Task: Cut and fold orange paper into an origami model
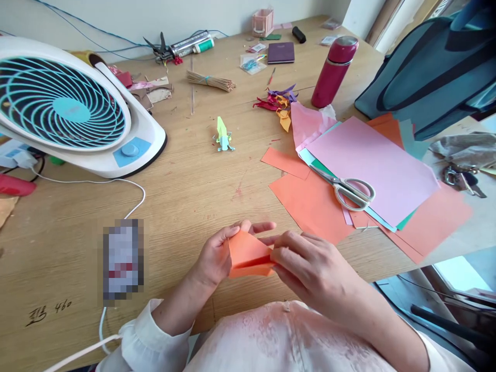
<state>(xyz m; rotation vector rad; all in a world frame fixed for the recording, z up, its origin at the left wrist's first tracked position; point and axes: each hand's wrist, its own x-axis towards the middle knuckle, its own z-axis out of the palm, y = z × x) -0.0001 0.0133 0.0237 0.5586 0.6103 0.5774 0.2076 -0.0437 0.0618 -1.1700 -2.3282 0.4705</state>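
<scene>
The number 460 (63,306) was handwritten in dark ink on the bench (77,258), beside characters (37,314) that could not be read clearly. Faint lettering on the fan's hub (72,109) was illegible.

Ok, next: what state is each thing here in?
Orange sheet: partly folded, held by left hand and right hand
Vacuum flask: upright, capped
Notebook: closed
Stick bundle: tied
Green-and-blue paper figure: folded
Scissors: lying flat, blades look closed
Desk fan: standing, on or off unclear
Teal bag: upright
</scene>
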